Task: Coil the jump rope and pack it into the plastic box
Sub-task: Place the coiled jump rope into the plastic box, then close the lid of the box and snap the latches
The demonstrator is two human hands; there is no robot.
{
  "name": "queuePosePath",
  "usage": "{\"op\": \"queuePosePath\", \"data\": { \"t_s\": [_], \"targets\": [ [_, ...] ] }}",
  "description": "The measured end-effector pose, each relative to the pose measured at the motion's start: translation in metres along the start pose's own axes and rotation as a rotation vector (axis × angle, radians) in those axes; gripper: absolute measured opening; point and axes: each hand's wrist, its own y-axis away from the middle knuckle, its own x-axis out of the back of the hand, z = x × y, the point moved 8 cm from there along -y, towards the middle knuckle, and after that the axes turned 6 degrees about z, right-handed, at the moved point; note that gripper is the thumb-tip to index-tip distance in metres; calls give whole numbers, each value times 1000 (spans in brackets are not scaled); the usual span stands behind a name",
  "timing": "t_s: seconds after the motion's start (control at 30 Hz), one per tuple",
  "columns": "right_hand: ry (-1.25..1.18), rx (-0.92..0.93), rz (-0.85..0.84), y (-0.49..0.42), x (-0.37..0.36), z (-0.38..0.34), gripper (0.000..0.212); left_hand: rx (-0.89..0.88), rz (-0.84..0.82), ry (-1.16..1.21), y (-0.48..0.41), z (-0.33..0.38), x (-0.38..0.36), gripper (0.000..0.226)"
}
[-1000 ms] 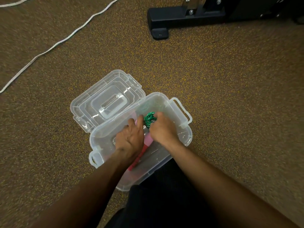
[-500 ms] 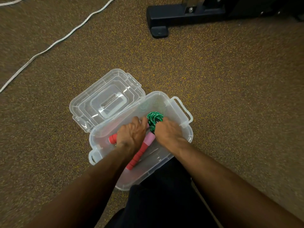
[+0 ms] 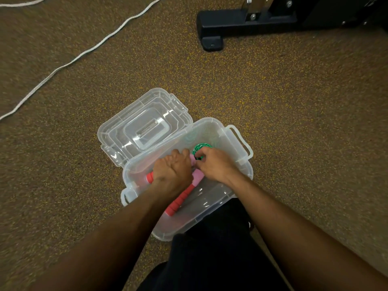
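Head view looks down at a clear plastic box standing on brown speckled carpet, its lid thrown open and lying flat against the far left edge. Both hands are inside the box. The jump rope is in there too, its green cord bunched into a small coil near the far right corner. The left hand has its fingers curled round one handle, whose red end pokes out on the left of the fist. The right hand, fingers bent, pinches at the spot where the green cord meets the pink handle tops. The second handle, pink at the top and ribbed red below, lies slanted across the box floor towards the near wall. A dark trouser leg touches the near side of the box. Well apart, a white cord trails over the carpet at upper left, and a black metal foot stands at the top.
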Motion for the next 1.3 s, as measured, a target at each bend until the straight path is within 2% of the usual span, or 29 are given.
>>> {"op": "queuePosePath", "data": {
  "t_s": [0.1, 0.23, 0.37, 0.43, 0.57, 0.77, 0.87, 0.93, 1.0, 1.07, 1.2, 1.3],
  "targets": [
    [-142, 118, 29, 7, 25, -25, 11, 40, 129, 159, 5, -11, 47, 32],
    [-255, 278, 227, 5, 88, -60, 24, 104, 314, 378, 3, -61, 108, 27],
    [-60, 270, 277, -37, 110, -84, 19, 173, 319, 481, -39, -104, 109, 21],
    [56, 239, 221, -70, 100, -88, 19, 191, 282, 497, -65, -118, 98, 27],
    [243, 124, -69, -124, 53, -77, 31, 237, 187, 395, -105, -141, 70, 35],
    [383, 4, -239, -141, 26, -62, 46, 309, 158, 293, -129, -148, 46, 42],
    [382, -38, -234, -156, 19, -55, 49, 394, 195, 228, -133, -155, 45, 50],
    [360, -66, -187, -163, 18, -52, 50, 448, 130, 197, -136, -164, 37, 55],
    [400, -44, -215, -166, 13, -50, 40, 468, 28, 181, -139, -170, 24, 56],
    [480, -22, -240, -164, 13, -51, 34, 484, 1, 179, -140, -172, 19, 52],
    [498, -16, -259, -164, 14, -44, 28, 558, 53, 165, -137, -176, 33, 43],
    [378, 1, -246, -166, 21, -32, 32, 598, 144, 173, -131, -169, 59, 51]
  ]
}}
